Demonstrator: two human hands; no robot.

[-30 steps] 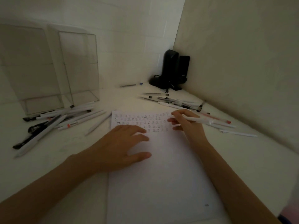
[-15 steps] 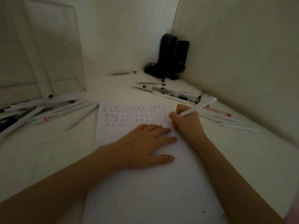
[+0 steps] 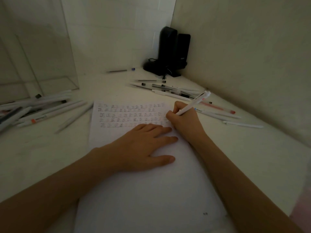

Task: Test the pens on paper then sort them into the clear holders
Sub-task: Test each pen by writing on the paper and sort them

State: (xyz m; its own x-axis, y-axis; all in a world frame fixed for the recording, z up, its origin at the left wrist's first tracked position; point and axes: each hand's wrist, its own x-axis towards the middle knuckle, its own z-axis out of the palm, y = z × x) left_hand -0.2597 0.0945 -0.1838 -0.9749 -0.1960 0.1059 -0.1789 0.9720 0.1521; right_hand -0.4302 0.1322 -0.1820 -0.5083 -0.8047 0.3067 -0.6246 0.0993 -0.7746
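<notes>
A white sheet of paper lies in front of me, with several rows of small written marks along its top. My right hand grips a white pen in writing pose, tip down at the right end of the rows. My left hand lies flat on the paper, fingers spread, just below the marks. Two clear holders stand at the back left. A pile of pens lies in front of them, and another group of pens lies behind my right hand.
Black speakers with a cable stand in the far corner. A single pen with a blue end lies by the back wall. A red pen and white pens lie along the right wall. Walls close the desk at back and right.
My right hand turned the white pen from lying sideways in the fingers to a writing grip with its tip on the paper. My left hand slid right, nearer the right hand. The view shifted.
</notes>
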